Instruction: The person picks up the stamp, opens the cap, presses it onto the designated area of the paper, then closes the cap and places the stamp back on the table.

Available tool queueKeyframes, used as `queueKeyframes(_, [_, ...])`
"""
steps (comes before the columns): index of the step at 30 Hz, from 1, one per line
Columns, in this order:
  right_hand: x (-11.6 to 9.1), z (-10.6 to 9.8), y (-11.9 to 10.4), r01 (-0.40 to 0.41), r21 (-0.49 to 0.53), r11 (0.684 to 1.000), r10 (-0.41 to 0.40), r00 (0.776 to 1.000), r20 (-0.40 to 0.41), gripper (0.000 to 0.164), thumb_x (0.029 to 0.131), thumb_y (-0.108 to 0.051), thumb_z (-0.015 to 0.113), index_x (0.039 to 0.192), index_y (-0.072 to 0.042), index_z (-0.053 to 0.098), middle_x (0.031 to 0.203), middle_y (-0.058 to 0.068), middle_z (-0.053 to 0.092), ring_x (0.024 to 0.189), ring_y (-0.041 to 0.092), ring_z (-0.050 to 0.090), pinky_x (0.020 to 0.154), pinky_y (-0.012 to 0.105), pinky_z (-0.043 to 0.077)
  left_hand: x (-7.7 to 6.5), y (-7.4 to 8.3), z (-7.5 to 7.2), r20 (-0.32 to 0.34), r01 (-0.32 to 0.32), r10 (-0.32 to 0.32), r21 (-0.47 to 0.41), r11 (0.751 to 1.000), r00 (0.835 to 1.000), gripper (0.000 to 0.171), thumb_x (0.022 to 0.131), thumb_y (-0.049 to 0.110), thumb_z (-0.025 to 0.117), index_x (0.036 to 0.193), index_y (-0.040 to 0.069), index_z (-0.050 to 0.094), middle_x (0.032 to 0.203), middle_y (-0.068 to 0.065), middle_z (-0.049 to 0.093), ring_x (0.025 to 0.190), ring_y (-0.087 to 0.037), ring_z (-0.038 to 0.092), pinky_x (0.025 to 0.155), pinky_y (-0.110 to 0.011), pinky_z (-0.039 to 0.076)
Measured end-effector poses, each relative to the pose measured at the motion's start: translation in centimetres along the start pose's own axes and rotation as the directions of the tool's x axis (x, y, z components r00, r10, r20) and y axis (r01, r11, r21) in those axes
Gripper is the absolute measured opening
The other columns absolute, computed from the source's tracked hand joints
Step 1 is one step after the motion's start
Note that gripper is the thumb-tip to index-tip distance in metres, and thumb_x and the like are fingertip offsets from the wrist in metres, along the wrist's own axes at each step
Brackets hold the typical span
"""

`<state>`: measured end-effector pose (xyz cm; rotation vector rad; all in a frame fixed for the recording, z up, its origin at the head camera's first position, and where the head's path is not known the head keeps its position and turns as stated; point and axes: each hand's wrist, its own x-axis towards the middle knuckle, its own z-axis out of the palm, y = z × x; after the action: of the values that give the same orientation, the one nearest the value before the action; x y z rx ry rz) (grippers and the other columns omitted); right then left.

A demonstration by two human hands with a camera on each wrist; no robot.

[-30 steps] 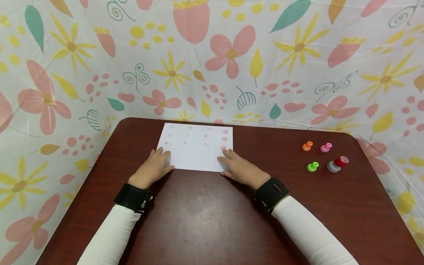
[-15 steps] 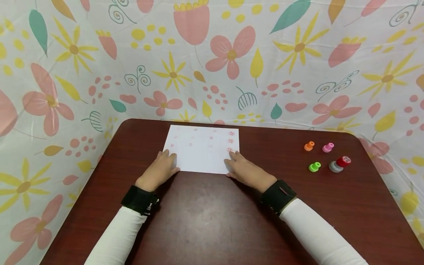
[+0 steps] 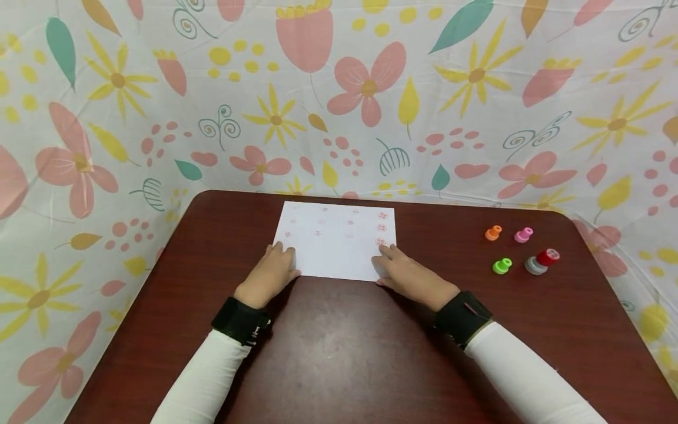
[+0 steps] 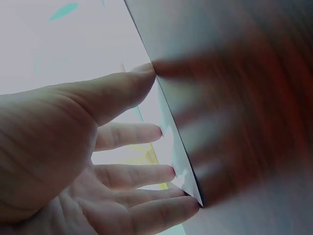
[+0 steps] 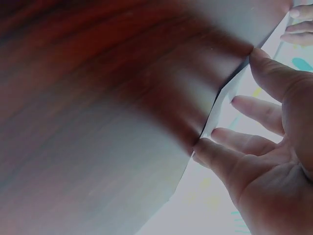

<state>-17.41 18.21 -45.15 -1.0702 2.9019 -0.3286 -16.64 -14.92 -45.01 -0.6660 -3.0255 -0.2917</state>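
A white sheet of paper [image 3: 333,256] lies flat on the table, marked with several rows of small faint prints and a column of larger red round prints down its right side. My left hand [image 3: 268,274] rests its fingertips on the paper's near left corner, thumb at the near edge. Over at the near right corner, my right hand [image 3: 415,277] touches the sheet in the same way. Both wrist views show fairly straight, spread fingers [image 4: 142,177] and fingers [image 5: 247,141] with their tips along the paper's edge.
Small orange [image 3: 493,233], pink [image 3: 523,235] and green [image 3: 502,266] stamps stand on the table's right side. Beside them is a larger grey and red stamp [image 3: 541,262]. Behind the dark wooden table [image 3: 328,353] hangs a floral cloth [image 3: 371,147].
Both hands and the paper between them have slid to the right across the table. The stamps keep their places.
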Motion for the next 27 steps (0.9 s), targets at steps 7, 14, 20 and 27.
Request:
queueKeyframes(7, [-1.3,-0.1,1.1,0.020,-0.013,1.000,-0.020,1.000,-0.015,0.054,0.092,-0.018,0.080,0.137,0.004,0.061,0.147,0.033,0.052,0.137,0.051,0.051,0.101,0.052,0.056,0.6,1.7,0.2,0.025,0.014,-0.014,-0.006,1.000,1.000,0.030,0.092,0.021,0.080,0.092,-0.003,0.061,0.085,-0.020,0.057,0.103,-0.044,0.059,0.108,-0.063,0.046])
queueKeyframes(14, [-2.2,-0.5,2.2,0.000,-0.002,1.000,0.000,1.000,0.006,0.055,0.091,-0.019,0.080,0.138,0.003,0.061,0.148,0.032,0.052,0.137,0.048,0.052,0.101,0.053,0.055,1.3,3.2,0.4,0.014,0.008,-0.009,0.022,1.000,1.000,0.031,0.091,0.021,0.081,0.089,-0.002,0.060,0.083,-0.019,0.060,0.102,-0.043,0.061,0.107,-0.065,0.047])
queueKeyframes(20, [-3.1,-0.7,2.9,-0.012,0.026,1.000,0.012,1.000,0.010,0.055,0.091,-0.017,0.081,0.138,0.003,0.061,0.148,0.033,0.052,0.138,0.050,0.051,0.101,0.055,0.055,1.8,4.3,0.9,-0.008,-0.021,0.022,0.067,0.998,1.000,0.034,0.088,0.022,0.084,0.086,-0.002,0.060,0.083,-0.019,0.060,0.099,-0.042,0.062,0.104,-0.062,0.050])
queueKeyframes(27, [-4.0,-0.9,3.9,-0.027,-0.008,1.000,0.027,1.000,0.004,0.055,0.090,-0.018,0.082,0.137,0.003,0.062,0.146,0.032,0.054,0.134,0.047,0.056,0.099,0.053,0.056,2.4,5.5,1.2,-0.009,-0.028,0.029,0.071,0.997,1.000,0.030,0.090,0.020,0.082,0.089,-0.003,0.063,0.093,-0.025,0.063,0.108,-0.046,0.063,0.106,-0.061,0.050])
